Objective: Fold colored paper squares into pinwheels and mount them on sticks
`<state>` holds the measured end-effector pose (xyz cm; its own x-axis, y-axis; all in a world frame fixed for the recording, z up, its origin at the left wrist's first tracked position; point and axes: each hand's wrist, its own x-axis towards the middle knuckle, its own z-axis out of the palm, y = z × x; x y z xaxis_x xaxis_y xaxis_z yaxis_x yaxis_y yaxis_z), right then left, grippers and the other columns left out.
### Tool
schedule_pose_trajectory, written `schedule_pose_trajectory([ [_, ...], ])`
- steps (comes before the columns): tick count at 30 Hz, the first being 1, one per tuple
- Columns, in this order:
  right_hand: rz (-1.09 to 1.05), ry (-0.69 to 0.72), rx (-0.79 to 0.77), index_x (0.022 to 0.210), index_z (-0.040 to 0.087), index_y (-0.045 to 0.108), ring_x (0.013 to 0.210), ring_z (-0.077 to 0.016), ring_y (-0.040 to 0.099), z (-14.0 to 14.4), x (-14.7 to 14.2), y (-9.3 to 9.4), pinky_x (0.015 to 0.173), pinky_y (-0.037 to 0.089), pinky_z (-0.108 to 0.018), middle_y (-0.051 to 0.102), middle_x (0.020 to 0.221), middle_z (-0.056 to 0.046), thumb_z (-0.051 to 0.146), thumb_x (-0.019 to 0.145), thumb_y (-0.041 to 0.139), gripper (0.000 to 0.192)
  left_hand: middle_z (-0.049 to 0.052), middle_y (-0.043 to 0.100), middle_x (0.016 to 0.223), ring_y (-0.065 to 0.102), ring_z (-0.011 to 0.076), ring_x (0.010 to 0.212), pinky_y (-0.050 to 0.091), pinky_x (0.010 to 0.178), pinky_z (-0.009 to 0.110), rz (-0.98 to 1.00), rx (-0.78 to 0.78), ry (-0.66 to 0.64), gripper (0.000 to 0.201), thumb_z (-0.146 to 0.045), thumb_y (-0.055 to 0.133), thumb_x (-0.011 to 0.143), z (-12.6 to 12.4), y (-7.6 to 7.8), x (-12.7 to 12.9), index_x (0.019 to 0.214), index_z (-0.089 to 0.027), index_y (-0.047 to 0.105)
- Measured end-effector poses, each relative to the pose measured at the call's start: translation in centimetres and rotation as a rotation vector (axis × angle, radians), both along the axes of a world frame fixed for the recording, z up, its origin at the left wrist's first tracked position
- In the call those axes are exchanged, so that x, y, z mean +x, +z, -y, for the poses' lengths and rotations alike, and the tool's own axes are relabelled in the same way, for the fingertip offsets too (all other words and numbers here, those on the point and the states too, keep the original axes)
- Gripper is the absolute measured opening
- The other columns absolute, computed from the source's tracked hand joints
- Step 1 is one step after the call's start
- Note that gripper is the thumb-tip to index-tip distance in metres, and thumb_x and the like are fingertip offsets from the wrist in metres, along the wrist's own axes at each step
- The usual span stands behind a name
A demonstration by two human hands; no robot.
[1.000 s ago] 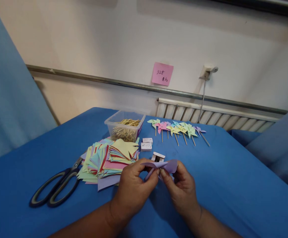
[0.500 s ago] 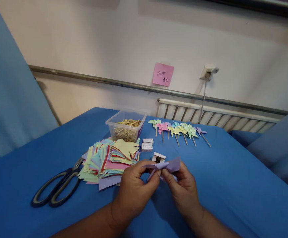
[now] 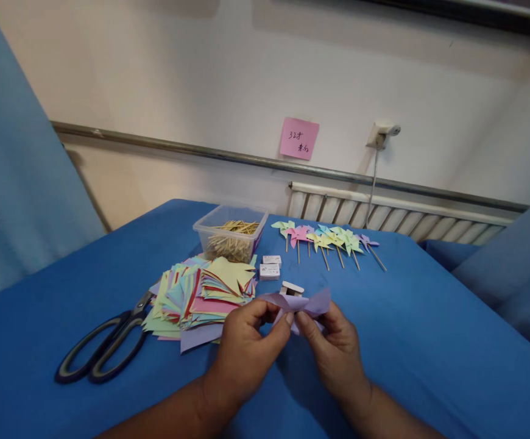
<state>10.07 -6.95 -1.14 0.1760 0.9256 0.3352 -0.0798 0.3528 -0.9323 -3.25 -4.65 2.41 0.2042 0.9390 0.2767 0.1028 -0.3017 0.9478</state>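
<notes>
Between both hands is a piece of purple paper [image 3: 318, 302], its corners folded inward like a pinwheel. My left hand [image 3: 247, 344] pinches its left side, thumb at the centre. My right hand [image 3: 335, 347] pinches the right side, its thumb meeting the left one at the middle. The paper's underside and most of my other fingers are hidden. Just behind the paper lies a small open box [image 3: 292, 289], partly covered by it; its contents are too hidden to tell. Left of my left hand spreads a pile of cut coloured paper [image 3: 201, 299].
Scissors [image 3: 109, 347] with dark handles lie left of the pile. Behind it stands a clear plastic box [image 3: 210, 235] of thin wooden sticks, beside two small white boxes [image 3: 270, 272]. Several finished paper pinwheels [image 3: 320, 240] on sticks lie at the back of the blue-covered table [image 3: 429, 341].
My thumbs have shifted slightly at the paper's middle, and the left part of the purple paper now stands up more. The hands stay in about the same place.
</notes>
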Motion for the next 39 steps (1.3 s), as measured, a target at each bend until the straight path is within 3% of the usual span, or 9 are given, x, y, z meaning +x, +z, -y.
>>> schedule_pose_trajectory([
  [10,0.022,-0.010,-0.040,0.101,0.020,0.061,0.073,-0.0161,0.053,-0.6,-0.3,-0.5,0.072,0.044,-0.029,0.058,0.075,0.000,0.030,0.081,0.059,0.022,-0.002,0.064,0.067,0.057,0.0118,0.064,0.045,0.062,0.022,0.149,-0.244,-0.093,0.012,-0.026,0.068,0.068,-1.2,-0.3,0.4,0.071,-0.016,0.063],
  [21,-0.090,0.090,-0.144,0.075,0.017,0.057,0.061,-0.0124,0.047,-0.8,-0.1,-0.4,0.064,0.042,-0.026,0.052,0.066,0.002,0.039,0.083,0.055,0.023,-0.001,0.065,0.065,0.057,0.0111,0.058,0.043,0.054,0.020,0.235,-0.467,-0.124,0.024,-0.032,0.071,0.065,-2.1,-0.7,0.5,0.079,-0.015,0.064],
  [27,0.048,0.012,-0.113,0.079,0.017,0.059,0.062,-0.0126,0.046,-0.8,0.0,-0.2,0.057,0.039,-0.023,0.053,0.067,0.001,0.039,0.084,0.053,0.024,0.000,0.064,0.070,0.059,0.0134,0.066,0.044,0.063,0.024,0.276,-0.433,-0.125,0.024,-0.032,0.070,0.066,-2.8,-2.0,0.2,0.079,-0.014,0.061],
  [32,-0.033,-0.201,-0.050,0.089,0.018,0.060,0.067,-0.0152,0.055,-3.0,1.0,-0.5,0.062,0.045,-0.025,0.061,0.075,-0.001,0.037,0.079,0.060,0.022,-0.003,0.056,0.059,0.054,0.0122,0.056,0.038,0.054,0.022,0.197,-0.419,-0.096,0.023,-0.034,0.068,0.067,-3.7,-3.8,0.3,0.072,-0.014,0.058],
  [34,0.060,-0.272,0.051,0.092,0.019,0.061,0.073,-0.0161,0.058,-4.7,1.0,0.5,0.067,0.046,-0.027,0.063,0.081,-0.002,0.033,0.078,0.061,0.019,-0.006,0.050,0.052,0.046,0.0096,0.049,0.033,0.048,0.021,0.137,-0.420,-0.057,0.022,-0.031,0.068,0.064,-3.8,-4.4,0.6,0.063,-0.016,0.053],
  [36,0.283,-0.285,0.181,0.091,0.020,0.063,0.080,-0.0170,0.059,-7.0,0.2,2.7,0.073,0.046,-0.029,0.064,0.087,-0.004,0.028,0.079,0.058,0.015,-0.008,0.041,0.048,0.039,0.0083,0.045,0.028,0.046,0.020,0.088,-0.396,-0.034,0.022,-0.027,0.067,0.062,-3.7,-4.8,1.0,0.057,-0.018,0.048],
  [39,0.757,-0.172,0.181,0.095,0.020,0.065,0.091,-0.0183,0.059,-11.6,-2.3,6.8,0.081,0.043,-0.030,0.066,0.097,-0.005,0.020,0.084,0.049,0.019,-0.008,0.041,0.049,0.038,0.0088,0.047,0.027,0.046,0.021,0.028,-0.386,-0.076,0.020,-0.022,0.066,0.060,-3.5,-5.2,1.3,0.055,-0.018,0.047],
])
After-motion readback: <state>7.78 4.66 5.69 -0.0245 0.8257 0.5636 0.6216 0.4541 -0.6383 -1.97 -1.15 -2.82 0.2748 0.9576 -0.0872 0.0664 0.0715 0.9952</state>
